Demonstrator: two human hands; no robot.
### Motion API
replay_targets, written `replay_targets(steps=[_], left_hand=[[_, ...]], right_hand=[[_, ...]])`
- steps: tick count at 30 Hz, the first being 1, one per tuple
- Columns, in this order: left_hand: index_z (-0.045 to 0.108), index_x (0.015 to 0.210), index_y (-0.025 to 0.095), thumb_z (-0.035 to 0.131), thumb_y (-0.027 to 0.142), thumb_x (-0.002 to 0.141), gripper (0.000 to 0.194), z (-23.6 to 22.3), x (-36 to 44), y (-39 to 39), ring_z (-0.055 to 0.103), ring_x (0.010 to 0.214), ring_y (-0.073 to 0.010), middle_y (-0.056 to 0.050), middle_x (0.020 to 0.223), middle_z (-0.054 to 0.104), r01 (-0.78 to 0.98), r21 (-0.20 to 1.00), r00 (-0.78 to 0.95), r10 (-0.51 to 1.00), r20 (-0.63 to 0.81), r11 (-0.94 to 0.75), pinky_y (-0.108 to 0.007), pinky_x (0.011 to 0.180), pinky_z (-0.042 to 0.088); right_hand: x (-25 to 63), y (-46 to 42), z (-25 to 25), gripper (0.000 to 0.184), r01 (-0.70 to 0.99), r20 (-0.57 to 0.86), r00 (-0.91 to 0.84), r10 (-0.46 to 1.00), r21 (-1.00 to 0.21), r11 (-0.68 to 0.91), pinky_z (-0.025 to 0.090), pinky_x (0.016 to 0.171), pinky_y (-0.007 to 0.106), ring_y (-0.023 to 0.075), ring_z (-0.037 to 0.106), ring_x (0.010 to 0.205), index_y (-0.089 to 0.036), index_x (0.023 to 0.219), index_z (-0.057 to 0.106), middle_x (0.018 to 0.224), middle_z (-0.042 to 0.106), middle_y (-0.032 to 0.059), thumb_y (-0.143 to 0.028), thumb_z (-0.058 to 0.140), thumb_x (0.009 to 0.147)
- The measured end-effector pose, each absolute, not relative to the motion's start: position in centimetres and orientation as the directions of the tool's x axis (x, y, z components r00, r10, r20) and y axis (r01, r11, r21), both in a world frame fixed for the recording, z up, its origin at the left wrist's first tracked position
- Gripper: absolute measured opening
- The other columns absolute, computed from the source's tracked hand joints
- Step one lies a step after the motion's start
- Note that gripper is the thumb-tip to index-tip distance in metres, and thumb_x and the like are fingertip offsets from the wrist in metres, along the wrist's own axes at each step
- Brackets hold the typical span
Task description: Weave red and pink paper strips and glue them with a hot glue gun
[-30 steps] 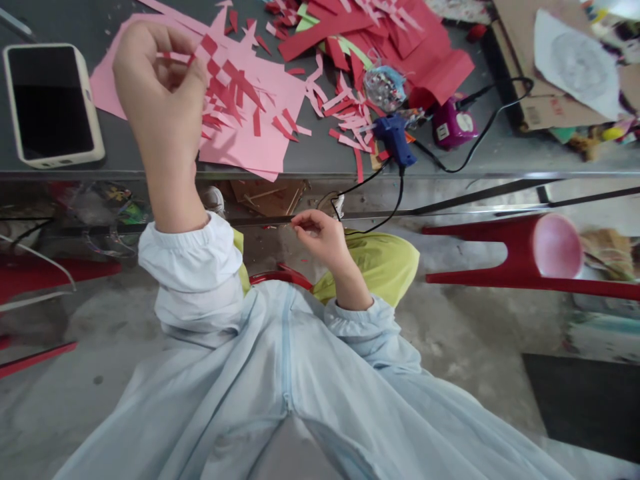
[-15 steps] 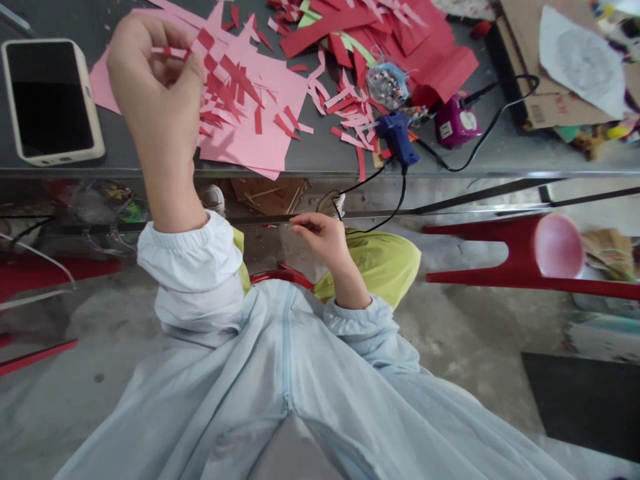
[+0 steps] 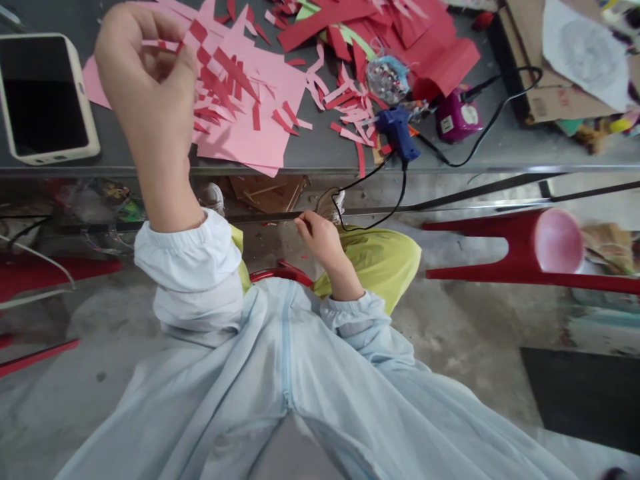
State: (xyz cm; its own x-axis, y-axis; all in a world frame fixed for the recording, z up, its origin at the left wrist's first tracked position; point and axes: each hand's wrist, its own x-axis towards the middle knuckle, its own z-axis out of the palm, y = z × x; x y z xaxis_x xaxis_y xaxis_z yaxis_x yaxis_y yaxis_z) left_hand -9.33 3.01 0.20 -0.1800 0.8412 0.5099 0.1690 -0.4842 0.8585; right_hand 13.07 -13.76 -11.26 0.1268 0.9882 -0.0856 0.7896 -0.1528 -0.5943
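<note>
My left hand is raised over the table, fingers curled and pinching a small red paper strip. Beneath it lies a pink paper sheet strewn with several red cut pieces. My right hand hangs low by my lap, below the table's edge, fingers closed in a loose pinch; whatever it holds is too small to make out. Both arms wear pale blue sleeves.
A phone lies at the table's left. A blue glue gun with a black cord, a purple device and red paper scraps sit right of centre. Cardboard is at far right. A red stool lies tipped beside me.
My left hand has drifted slightly up and left with the red strip. My right hand has curled in a little tighter by my lap.
</note>
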Motion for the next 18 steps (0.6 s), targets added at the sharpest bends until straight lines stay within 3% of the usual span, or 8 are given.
replay_targets(steps=[4,7,9,11,13,16,18], left_hand=[[0.055,0.082,0.017,0.056,-0.007,0.077,0.025,0.1,-9.1,3.1,0.048,0.047,-0.0031,0.006,0.072,0.05,0.145,0.859,-0.185,0.84,0.511,-0.491,-0.023,0.043,0.041],[0.055,0.082,0.017,0.058,-0.008,0.077,0.025,0.2,-9.0,2.9,0.058,0.058,-0.0054,0.005,0.072,0.05,0.124,0.867,-0.19,0.846,0.499,-0.483,-0.022,0.046,0.044],[0.056,0.082,0.017,0.063,-0.008,0.077,0.026,0.4,-9.0,2.8,0.063,0.066,-0.0058,0.005,0.07,0.05,0.125,0.876,-0.193,0.854,0.483,-0.467,-0.021,0.048,0.046],[0.058,0.083,0.017,0.074,-0.004,0.078,0.026,0.6,-9.1,2.6,0.061,0.065,-0.0023,0.008,0.069,0.05,0.156,0.884,-0.184,0.867,0.464,-0.44,-0.019,0.048,0.047],[0.059,0.084,0.018,0.082,0.005,0.078,0.028,0.8,-9.2,2.5,0.057,0.061,0.0014,0.011,0.067,0.048,0.208,0.887,-0.174,0.877,0.448,-0.412,-0.016,0.047,0.046],[0.059,0.085,0.019,0.084,0.011,0.08,0.027,0.9,-9.3,2.4,0.053,0.056,0.0037,0.012,0.068,0.048,0.251,0.89,-0.176,0.886,0.428,-0.381,-0.015,0.048,0.044],[0.059,0.086,0.018,0.084,0.012,0.08,0.026,0.9,-9.3,2.4,0.051,0.054,0.0039,0.012,0.072,0.051,0.245,0.888,-0.183,0.881,0.436,-0.389,-0.016,0.049,0.044]], right_hand=[[12.9,-13.8,-11.0,0.033,0.83,-0.096,0.123,0.988,-0.535,-0.155,0.032,0.067,0.031,0.0192,0.057,0.072,-0.02,0.07,0.059,0.076,0.067,0.0073,-0.04,0.051,0.095],[13.0,-13.9,-10.8,0.046,0.845,-0.118,0.146,0.982,-0.502,-0.186,0.026,0.061,0.031,0.0166,0.049,0.06,-0.02,0.058,0.053,0.061,0.059,0.0045,-0.048,0.053,0.094],[13.2,-13.9,-10.8,0.039,0.846,-0.126,0.153,0.98,-0.496,-0.196,0.027,0.06,0.03,0.0159,0.049,0.058,-0.02,0.065,0.061,0.061,0.06,0.0031,-0.047,0.055,0.093],[13.3,-13.9,-10.9,0.024,0.843,-0.126,0.155,0.98,-0.5,-0.197,0.031,0.063,0.029,0.0165,0.054,0.062,-0.02,0.088,0.071,0.069,0.066,0.0027,-0.041,0.06,0.091],[13.6,-13.9,-11.0,0.026,0.841,-0.127,0.159,0.979,-0.501,-0.202,0.033,0.064,0.029,0.0178,0.057,0.064,-0.02,0.098,0.073,0.072,0.068,0.0035,-0.041,0.059,0.091],[13.9,-13.9,-11.0,0.038,0.841,-0.134,0.177,0.975,-0.495,-0.22,0.032,0.062,0.031,0.0193,0.057,0.062,-0.019,0.076,0.072,0.065,0.066,0.0058,-0.046,0.053,0.094],[14.1,-13.8,-10.8,0.033,0.835,-0.123,0.189,0.974,-0.501,-0.226,0.033,0.062,0.03,0.0193,0.058,0.063,-0.019,0.075,0.073,0.067,0.068,0.0059,-0.044,0.057,0.091]])
